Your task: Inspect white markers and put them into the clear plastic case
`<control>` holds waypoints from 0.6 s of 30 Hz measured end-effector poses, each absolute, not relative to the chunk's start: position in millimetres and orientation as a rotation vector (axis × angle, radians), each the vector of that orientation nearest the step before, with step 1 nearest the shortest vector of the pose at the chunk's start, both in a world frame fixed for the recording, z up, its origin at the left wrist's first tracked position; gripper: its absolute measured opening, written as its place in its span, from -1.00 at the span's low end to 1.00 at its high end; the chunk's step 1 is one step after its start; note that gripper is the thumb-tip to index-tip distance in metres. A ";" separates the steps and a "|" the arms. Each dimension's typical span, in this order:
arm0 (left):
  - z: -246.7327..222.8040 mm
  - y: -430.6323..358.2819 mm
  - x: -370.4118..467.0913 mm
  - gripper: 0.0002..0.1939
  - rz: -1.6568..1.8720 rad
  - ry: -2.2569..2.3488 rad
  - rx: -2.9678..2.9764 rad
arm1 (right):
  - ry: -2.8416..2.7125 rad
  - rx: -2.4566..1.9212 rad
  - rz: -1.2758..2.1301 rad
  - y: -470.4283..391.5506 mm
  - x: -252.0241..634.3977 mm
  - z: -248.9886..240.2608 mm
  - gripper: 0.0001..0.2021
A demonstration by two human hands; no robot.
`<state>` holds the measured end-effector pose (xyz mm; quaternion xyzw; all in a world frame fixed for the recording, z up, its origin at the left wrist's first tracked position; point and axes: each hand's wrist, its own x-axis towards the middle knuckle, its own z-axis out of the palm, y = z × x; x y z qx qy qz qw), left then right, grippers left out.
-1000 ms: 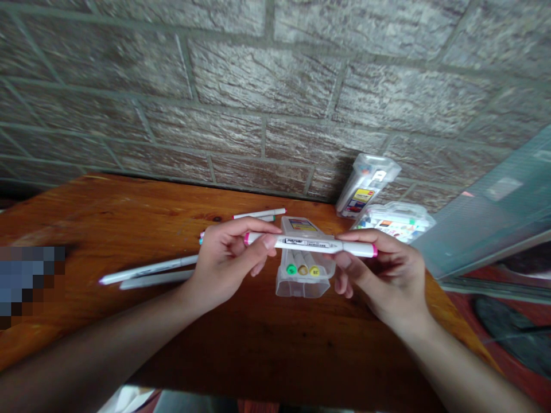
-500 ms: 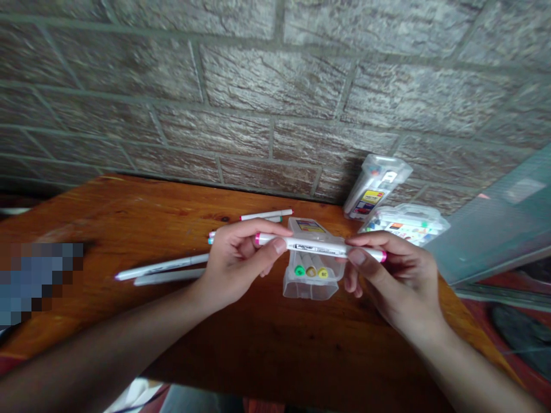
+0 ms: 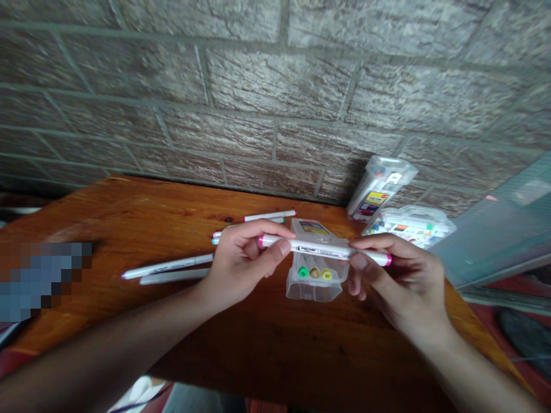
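A white marker [image 3: 322,250] with pink ends is held level across the middle of the view. My left hand [image 3: 245,258] pinches it near its left end, and my right hand [image 3: 400,275] pinches it near its right end. Below and behind the marker is an open clear plastic case [image 3: 314,289], with green, brown and yellow capped markers [image 3: 315,273] lying in it. Several more white markers lie on the table around my left hand, among them a purple-tipped one [image 3: 167,267] and a pink-ended one [image 3: 270,215] farther back.
Against the stone wall [image 3: 275,86] stands a tall clear case of markers [image 3: 379,189]. A wider clear case [image 3: 413,222] sits beside it, behind my right hand. Everything rests on a wooden table [image 3: 267,344], with a glass panel [image 3: 512,223] at the right.
The whole view has shifted slightly, so things appear a little farther right. Both hands keep the same hold on the marker.
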<state>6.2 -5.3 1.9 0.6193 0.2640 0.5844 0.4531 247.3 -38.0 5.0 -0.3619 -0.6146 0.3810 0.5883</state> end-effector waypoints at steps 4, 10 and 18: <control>2.1 -5.5 3.8 -0.88 1.422 0.678 1.544 | -1.436 -0.847 0.883 -38.6 248.4 5.1 -0.92; 4.4 -5.7 5.6 -0.95 1.439 0.650 1.554 | -1.434 -0.846 0.882 -39.3 248.0 5.5 -0.92; 2.7 -3.8 7.6 -0.95 1.470 0.600 1.556 | -1.418 -0.866 0.865 -39.1 246.0 5.6 -0.89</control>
